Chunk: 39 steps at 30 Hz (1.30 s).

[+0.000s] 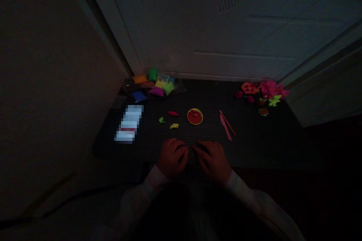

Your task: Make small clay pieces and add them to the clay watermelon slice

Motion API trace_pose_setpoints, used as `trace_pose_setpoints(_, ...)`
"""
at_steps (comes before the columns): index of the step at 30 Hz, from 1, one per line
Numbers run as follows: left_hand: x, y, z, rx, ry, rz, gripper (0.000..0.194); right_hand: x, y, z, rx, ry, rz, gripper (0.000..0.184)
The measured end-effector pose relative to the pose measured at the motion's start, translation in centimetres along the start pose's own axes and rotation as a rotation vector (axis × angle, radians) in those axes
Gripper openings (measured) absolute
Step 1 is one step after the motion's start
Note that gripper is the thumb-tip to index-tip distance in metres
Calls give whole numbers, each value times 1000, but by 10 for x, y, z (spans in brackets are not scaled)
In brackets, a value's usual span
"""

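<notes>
Has the yellow-rimmed red disc (195,119) already shaped on the tabletop (209,96), with red piece (173,113), yellow piece (174,125) and green piece (161,120) lying unjoined, and rests left hand (171,158) and right hand (215,161) half-curled nearby, too dark to tell if grasping anything.

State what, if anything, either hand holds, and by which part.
Nothing held shows in the left hand or right hand; it's too dark to rule out something small.
</notes>
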State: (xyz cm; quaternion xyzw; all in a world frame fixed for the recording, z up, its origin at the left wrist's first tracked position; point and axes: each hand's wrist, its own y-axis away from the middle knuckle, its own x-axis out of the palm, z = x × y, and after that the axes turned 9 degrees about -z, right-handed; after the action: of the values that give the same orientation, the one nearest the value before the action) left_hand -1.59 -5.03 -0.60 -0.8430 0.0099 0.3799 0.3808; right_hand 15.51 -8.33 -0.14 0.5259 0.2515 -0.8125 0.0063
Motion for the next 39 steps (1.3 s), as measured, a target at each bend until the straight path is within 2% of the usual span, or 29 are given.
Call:
trace_pose_setpoints(10,0,-1,0,-8,8,-19,11,-1,-2,2,-10,27,40,32)
trace_pose_setpoints(20,0,0,0,-23,9,9,13,-2,-4,6,-22,-9,41,30)
trace_pose_setpoints(28,-1,0,0,-13,6,11,12,-1,-7,5,65,-22,39,29)
trace_pose_setpoints(39,-1,0,0,-17,9,11,12,7,-13,4,197,-2,-50,23)
